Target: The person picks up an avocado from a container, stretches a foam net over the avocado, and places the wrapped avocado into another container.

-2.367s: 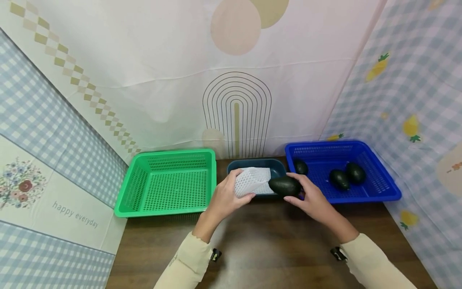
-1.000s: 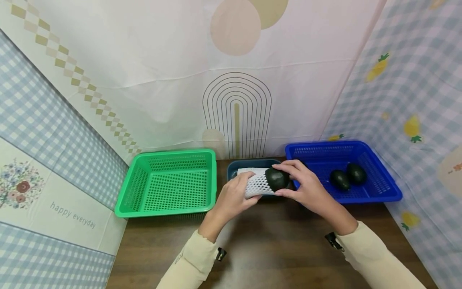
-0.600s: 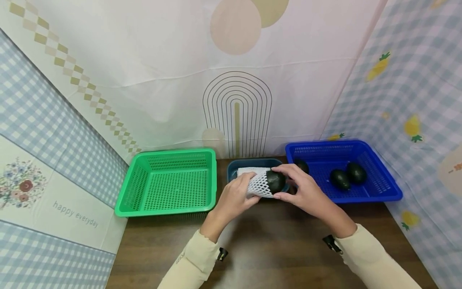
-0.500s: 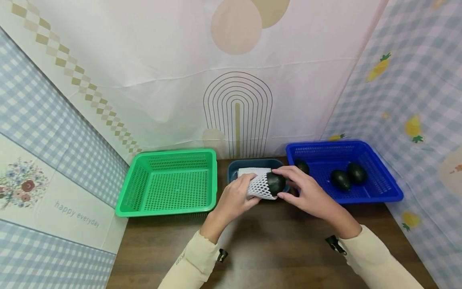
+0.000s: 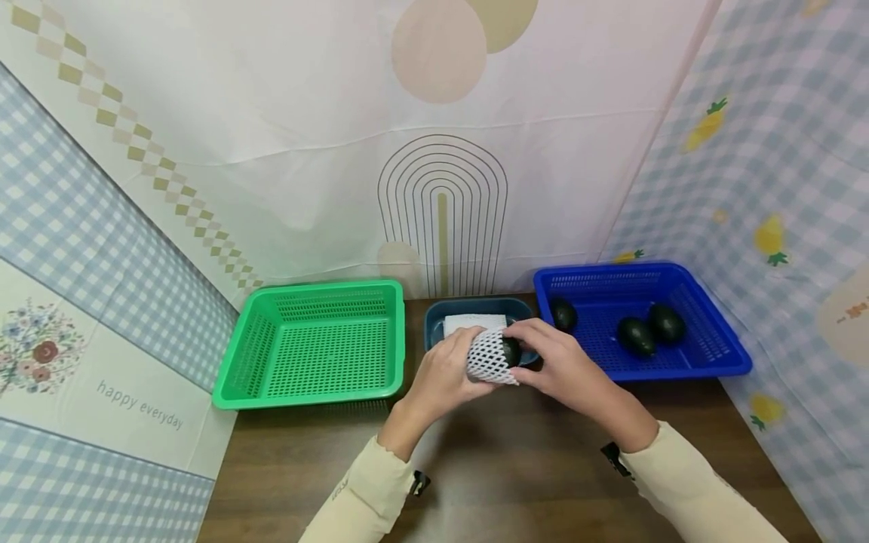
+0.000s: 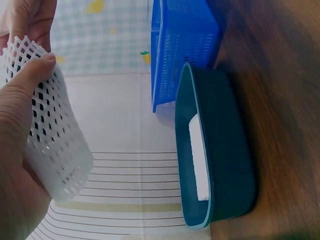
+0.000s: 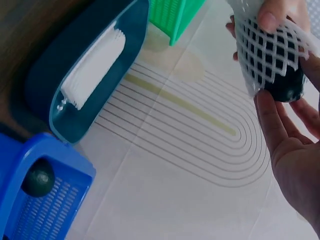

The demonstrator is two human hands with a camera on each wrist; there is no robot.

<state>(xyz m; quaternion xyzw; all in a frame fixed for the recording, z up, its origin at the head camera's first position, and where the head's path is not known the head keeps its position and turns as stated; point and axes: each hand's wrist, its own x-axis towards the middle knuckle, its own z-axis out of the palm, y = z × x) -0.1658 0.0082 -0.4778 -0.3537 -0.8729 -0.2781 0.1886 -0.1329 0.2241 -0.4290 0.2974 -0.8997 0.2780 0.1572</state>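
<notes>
A dark green avocado (image 5: pixel 512 352) lies mostly inside a white foam net sleeve (image 5: pixel 485 358), its end showing at the sleeve's mouth. My left hand (image 5: pixel 437 377) grips the sleeve with the avocado in it. In the left wrist view the thumb presses across the foam net sleeve (image 6: pixel 55 135), whose lower end narrows past the hand. My right hand (image 5: pixel 563 366) pinches the mouth of the sleeve from the right, thumb below and fingers above. The right wrist view shows the avocado (image 7: pixel 284 87) bare at this rim. Both hands are raised in front of the dark teal tub (image 5: pixel 478 303).
White folded foam sleeves (image 5: pixel 475 322) lie in the teal tub. At the right a blue basket (image 5: pixel 686 373) holds 3 avocados, one of them an avocado (image 5: pixel 636 337) near its middle. A green basket (image 5: pixel 308 400) stands at the left on the wooden table (image 5: pixel 502 467).
The avocado has gone from beside the sleeve to nearly all inside it. My right hand has moved left, and its hold has shifted from the avocado to the sleeve's mouth.
</notes>
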